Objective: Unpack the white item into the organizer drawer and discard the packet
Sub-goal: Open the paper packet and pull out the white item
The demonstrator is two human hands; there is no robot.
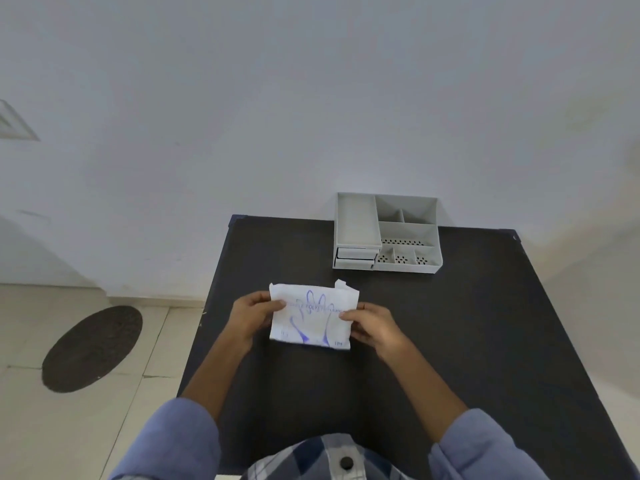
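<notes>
A white packet [311, 323] with a blue hand drawing and blue lettering is held just above the middle of the dark table [450, 341]. My left hand [251, 317] grips its left edge, thumb on top. My right hand [374, 325] pinches its right edge. The packet's top right corner is crumpled and sticks up. The contents are hidden inside it. A grey organizer [386, 233] with several open compartments stands at the table's far edge against the wall. Its two small drawers [356, 258] sit at the front left and look pushed in.
A white wall rises right behind the table. A dark oval mat [91, 348] lies on the tiled floor to the left. The table's left edge runs close to my left forearm. Bare tabletop lies to the right of the packet.
</notes>
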